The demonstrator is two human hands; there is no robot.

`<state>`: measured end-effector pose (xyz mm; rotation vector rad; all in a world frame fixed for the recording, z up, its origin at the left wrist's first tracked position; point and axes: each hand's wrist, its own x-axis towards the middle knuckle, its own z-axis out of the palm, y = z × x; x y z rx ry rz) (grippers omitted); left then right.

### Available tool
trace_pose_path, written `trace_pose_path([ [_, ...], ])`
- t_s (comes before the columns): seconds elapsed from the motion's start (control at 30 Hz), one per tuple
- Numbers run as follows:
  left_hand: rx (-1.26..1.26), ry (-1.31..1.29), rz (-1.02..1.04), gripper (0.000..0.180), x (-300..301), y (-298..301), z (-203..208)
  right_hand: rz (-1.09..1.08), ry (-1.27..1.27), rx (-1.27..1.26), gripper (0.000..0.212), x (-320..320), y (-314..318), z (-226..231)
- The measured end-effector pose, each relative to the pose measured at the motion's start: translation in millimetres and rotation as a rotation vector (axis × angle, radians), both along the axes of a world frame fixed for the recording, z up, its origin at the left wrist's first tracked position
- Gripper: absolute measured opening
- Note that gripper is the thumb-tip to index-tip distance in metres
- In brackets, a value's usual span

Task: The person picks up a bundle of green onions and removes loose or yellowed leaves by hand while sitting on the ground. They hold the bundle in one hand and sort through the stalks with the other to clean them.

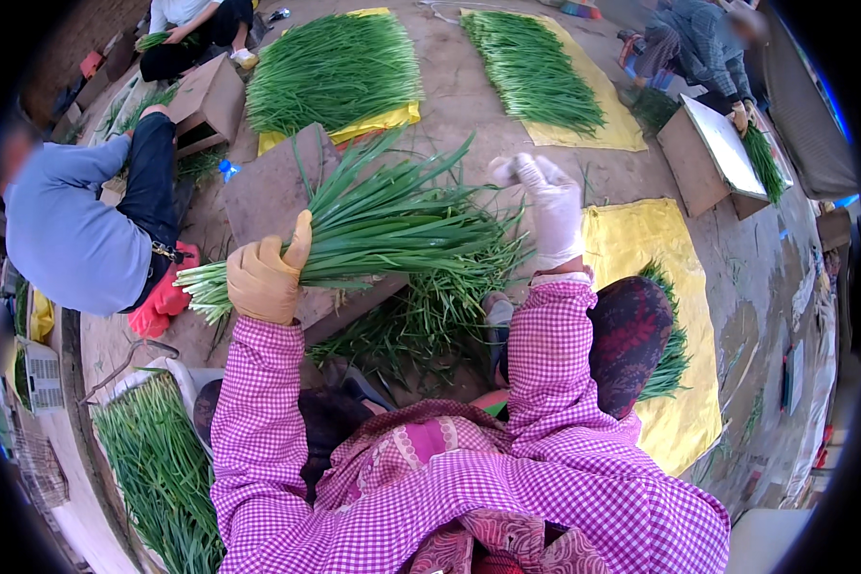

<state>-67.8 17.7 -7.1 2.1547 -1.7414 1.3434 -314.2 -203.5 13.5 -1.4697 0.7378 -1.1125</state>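
Observation:
My left hand (264,277), in a tan glove, is closed around the pale stem ends of a thick bunch of garlic chives (383,225). The bunch lies slantwise above a wooden stand (279,182), its green leaves fanning out to the right. Raised beyond the leaf tips is my right hand (552,206) in a white glove. Its fingers are bent and drawn together, and whatever may be between them is too small to make out. Below the bunch, a loose heap of chive leaves (416,320) lies on the ground between my legs.
Chives (153,459) fill a spot at my lower left. Yellow sheets (679,354) carry more chives at right and ahead. One person (81,215) sits at left; others work at far left and far right (703,48), beside wooden stands (713,158).

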Motion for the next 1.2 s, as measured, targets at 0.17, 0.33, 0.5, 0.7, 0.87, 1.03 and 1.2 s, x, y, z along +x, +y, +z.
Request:
trace_pose_path([
  [0.17, -0.069, -0.054, -0.011, 0.044, 3.1, -6.7, 2.5, 0.187, 0.456, -0.189, 0.039, 14.7, 9.5, -19.3],
  [0.33, -0.006, -0.027, 0.012, 0.053, 3.7, -3.0, 1.8, 0.011, 0.495, -0.64, 0.024, 42.1, 25.3, -29.7],
  [0.5, -0.006, -0.023, 0.009, 0.053, 0.9, -2.6, -0.9, -0.424, 0.359, -0.229, 0.021, 22.2, -5.8, -37.6],
  [0.7, -0.017, -0.08, 0.027, 0.045, 5.2, -1.6, -2.4, -0.305, 0.021, -0.208, 0.01, 11.1, -13.6, -24.3],
  [0.87, -0.014, -0.075, -0.027, 0.046, 0.9, -5.3, -5.7, 0.035, 0.593, -0.838, 0.015, 36.1, 10.5, -28.4],
  [1.03, -0.007, -0.058, -0.046, 0.047, -2.5, -6.7, -3.8, -0.016, 0.299, -0.382, 0.012, 39.4, 12.5, -44.2],
  [1.2, 0.056, -0.009, 0.054, 0.049, 9.0, -1.9, -8.6, -0.18, -0.094, -0.022, 0.011, 4.8, -21.6, -37.1],
])
